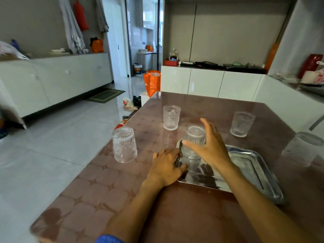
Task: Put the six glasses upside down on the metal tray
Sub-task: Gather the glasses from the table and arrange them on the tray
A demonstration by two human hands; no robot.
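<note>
Clear ribbed glasses, silver tray

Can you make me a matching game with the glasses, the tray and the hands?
Things:
1. right hand
2. left hand
3. far middle glass
4. left glass

Places or states:
A. standing upside down on the table near its left edge
B. resting on the left rim of the metal tray
C. standing mouth up on the table beyond the tray
D. wrapped around an upside-down glass at the tray's far left corner

Pairs: 1-D, 2-B, 3-C, 4-A
</note>
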